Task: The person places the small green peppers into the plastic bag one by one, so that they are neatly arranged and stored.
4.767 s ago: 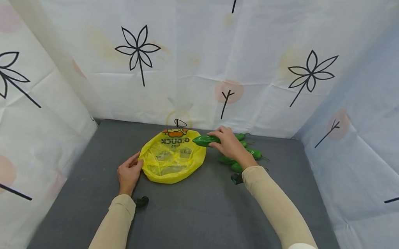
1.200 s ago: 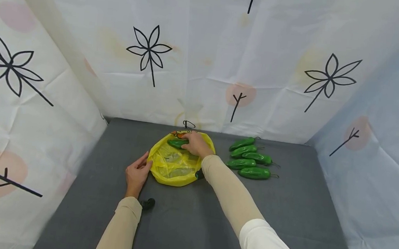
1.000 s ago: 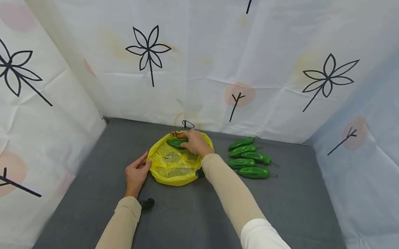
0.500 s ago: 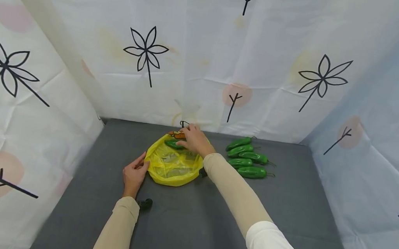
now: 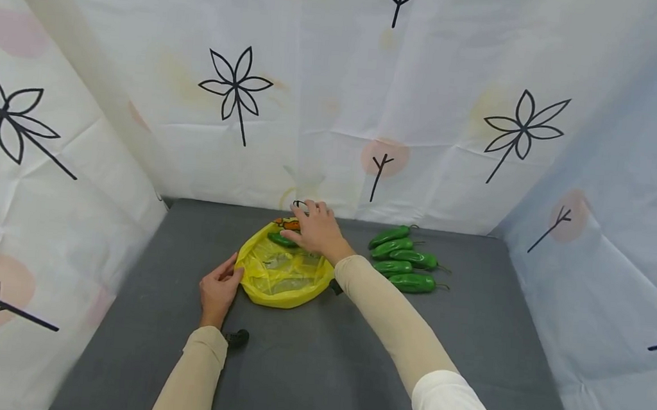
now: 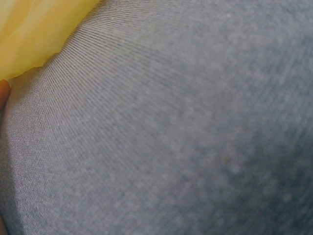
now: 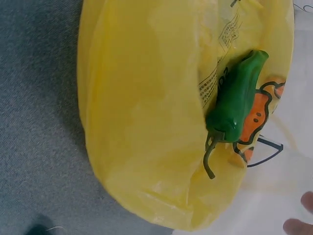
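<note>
The left hand (image 5: 219, 291) pinches the rim of the yellow bag (image 5: 282, 296), spread on the gray surface (image 5: 303, 377) just right of it. The right hand (image 5: 319, 231), released with fingers apart, hovers over the bag's far side, beside a green pepper (image 7: 236, 100) lying inside. Five more peppers (image 5: 413, 258) lie right of the right hand.
</note>
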Demonstrator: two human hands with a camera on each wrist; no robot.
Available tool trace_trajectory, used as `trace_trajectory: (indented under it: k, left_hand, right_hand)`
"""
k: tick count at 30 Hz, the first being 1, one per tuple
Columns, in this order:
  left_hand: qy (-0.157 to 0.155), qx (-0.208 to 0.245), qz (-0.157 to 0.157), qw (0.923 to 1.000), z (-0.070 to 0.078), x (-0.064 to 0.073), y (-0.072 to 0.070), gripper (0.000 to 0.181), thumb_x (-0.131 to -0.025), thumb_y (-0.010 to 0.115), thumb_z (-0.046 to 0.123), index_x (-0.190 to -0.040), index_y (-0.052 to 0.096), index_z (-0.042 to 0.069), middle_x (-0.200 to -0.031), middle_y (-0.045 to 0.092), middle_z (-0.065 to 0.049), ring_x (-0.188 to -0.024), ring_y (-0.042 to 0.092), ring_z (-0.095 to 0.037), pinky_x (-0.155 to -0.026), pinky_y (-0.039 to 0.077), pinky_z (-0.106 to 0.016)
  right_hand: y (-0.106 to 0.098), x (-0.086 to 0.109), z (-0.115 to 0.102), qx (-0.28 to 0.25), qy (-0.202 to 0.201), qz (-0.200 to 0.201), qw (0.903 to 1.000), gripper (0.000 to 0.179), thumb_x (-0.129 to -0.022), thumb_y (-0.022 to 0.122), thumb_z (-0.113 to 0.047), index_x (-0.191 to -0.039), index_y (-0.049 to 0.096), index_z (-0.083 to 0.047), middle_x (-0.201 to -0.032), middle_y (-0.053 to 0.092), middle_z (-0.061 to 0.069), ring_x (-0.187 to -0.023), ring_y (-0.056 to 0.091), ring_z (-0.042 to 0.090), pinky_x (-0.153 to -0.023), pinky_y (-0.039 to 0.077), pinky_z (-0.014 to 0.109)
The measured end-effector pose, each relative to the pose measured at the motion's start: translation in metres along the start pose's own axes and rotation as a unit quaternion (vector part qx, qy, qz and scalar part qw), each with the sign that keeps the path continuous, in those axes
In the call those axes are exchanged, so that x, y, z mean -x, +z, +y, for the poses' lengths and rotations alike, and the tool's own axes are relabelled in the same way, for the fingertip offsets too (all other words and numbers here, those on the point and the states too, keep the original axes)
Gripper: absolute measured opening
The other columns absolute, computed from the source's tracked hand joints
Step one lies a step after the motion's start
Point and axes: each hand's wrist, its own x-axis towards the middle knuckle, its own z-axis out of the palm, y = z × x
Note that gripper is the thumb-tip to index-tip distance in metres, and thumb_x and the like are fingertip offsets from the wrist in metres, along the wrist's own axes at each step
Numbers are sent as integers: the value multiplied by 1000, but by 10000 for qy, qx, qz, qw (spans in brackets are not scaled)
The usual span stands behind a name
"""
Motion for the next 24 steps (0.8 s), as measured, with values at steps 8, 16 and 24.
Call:
trace_trajectory:
  k: [8, 16, 24]
  left_hand:
    - [86, 46, 6, 10000, -1, 0, 1, 40, -91, 77, 32, -131, 71, 28, -120, 76, -12, -85, 64, 17, -75, 48, -2]
    - [117, 37, -2, 9999, 1, 2, 2, 40, -92, 77, 31, -131, 71, 25, -120, 76, -13, -84, 63, 16, -74, 48, -2]
    - [174, -162, 119, 9996, 1, 1, 3, 40, -92, 77, 30, -132, 71, 26, -118, 77, -11, -82, 62, 18, -73, 46, -1]
  right_hand:
    - [0, 10, 5, 139, 214, 85, 9996, 85, -94, 35, -80, -164, 19, -34, -170, 19, 10, -156, 22, 37, -124, 21, 62]
    - [7, 24, 16, 177, 187, 75, 9996, 88, -93, 33, -82, -165, 10, -38, -174, 2, 9, -160, 5, 39, -125, 9, 67]
    - [17, 37, 30, 178, 265, 211, 9993, 86, -94, 32, -82, -165, 14, -37, -174, 2, 10, -160, 6, 41, -124, 9, 68]
